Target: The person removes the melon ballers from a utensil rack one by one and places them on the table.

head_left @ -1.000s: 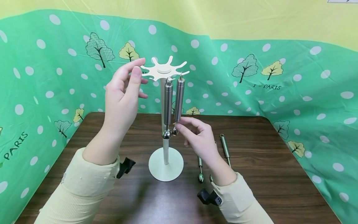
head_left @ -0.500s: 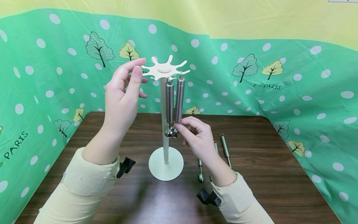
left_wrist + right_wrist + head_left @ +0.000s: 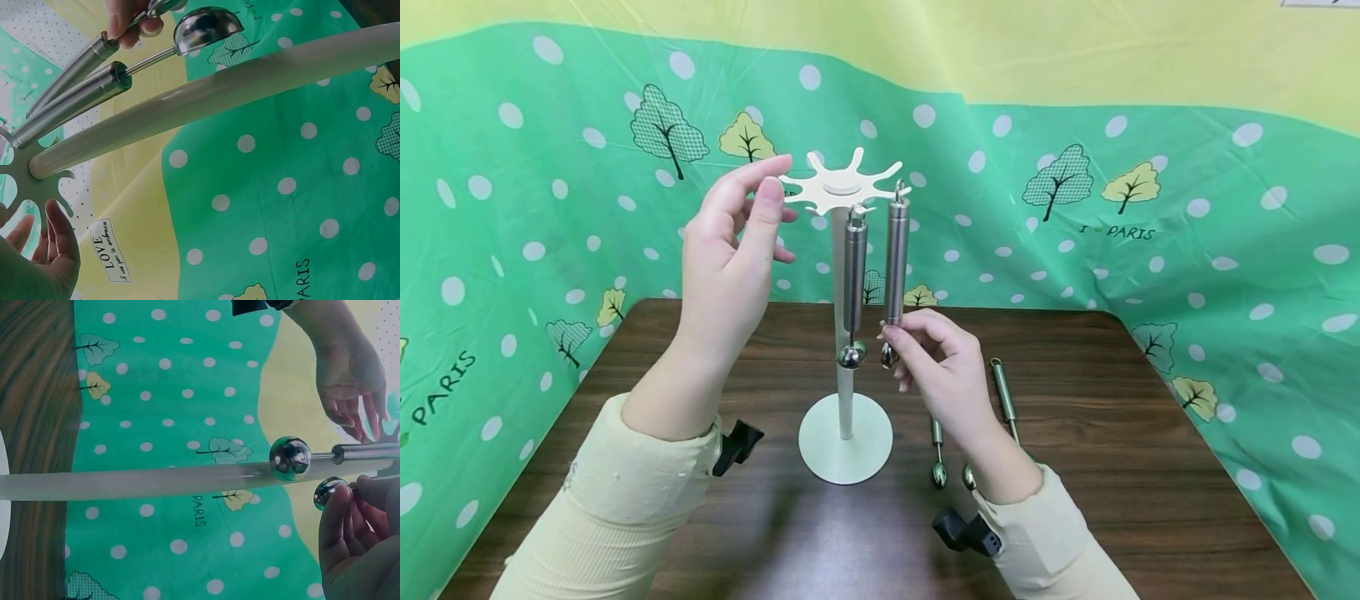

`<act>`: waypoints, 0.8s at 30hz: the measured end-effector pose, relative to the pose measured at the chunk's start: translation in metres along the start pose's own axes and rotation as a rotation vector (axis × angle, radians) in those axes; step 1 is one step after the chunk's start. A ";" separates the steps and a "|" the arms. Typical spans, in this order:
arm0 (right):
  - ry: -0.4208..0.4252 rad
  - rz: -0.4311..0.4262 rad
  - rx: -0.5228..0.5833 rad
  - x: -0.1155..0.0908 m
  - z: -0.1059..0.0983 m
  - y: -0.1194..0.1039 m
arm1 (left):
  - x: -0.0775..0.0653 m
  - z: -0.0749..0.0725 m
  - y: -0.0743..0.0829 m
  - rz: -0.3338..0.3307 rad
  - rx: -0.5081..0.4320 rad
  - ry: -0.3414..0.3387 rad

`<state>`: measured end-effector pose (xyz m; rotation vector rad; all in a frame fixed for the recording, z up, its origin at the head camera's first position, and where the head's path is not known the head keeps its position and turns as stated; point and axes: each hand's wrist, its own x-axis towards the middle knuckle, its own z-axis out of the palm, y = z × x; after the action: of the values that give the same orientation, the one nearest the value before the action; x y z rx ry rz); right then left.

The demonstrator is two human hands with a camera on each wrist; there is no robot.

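A white utensil stand [image 3: 842,185] with curved hook arms rises from a round base [image 3: 846,462]. One small metal scoop [image 3: 854,279] with a round bowl hangs by its loop from a front hook. Pinched at its neck between thumb and fingers of my right hand [image 3: 943,358] is a second scoop [image 3: 897,258], upright, its loop at the tip of the right-hand hook. Whether the loop is round that hook I cannot tell. My left hand [image 3: 730,242] is raised at the stand's left side, fingers apart, index fingertip at a hook arm. Its other fingers are partly hidden behind the thumb.
More metal spoons lie on the dark wooden table [image 3: 737,533], one spoon [image 3: 938,471] left of my right forearm, another [image 3: 1002,392] beyond it. The forearm hides part of them. A green and yellow printed cloth [image 3: 970,275] hangs behind.
The held scoop first stands close to the hanging one, then shifts right and slightly up with my right hand. The bowls are apart now. My left hand stays in place.
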<state>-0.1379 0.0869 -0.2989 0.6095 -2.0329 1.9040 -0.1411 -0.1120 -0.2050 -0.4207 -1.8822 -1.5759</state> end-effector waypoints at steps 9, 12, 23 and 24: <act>0.029 -0.014 0.036 -0.004 -0.009 -0.001 | -0.001 0.001 0.001 0.011 0.008 0.010; 0.044 -0.021 0.049 -0.006 -0.013 0.000 | -0.001 0.001 0.001 0.015 0.005 0.012; 0.105 0.003 0.028 -0.015 -0.030 0.002 | -0.003 0.000 0.002 0.014 -0.010 0.013; 0.113 0.007 0.027 -0.015 -0.031 0.003 | -0.003 0.000 0.003 0.014 -0.010 0.014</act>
<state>-0.1281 0.1193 -0.3059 0.4901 -1.9457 1.9268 -0.1371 -0.1112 -0.2050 -0.4252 -1.8573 -1.5756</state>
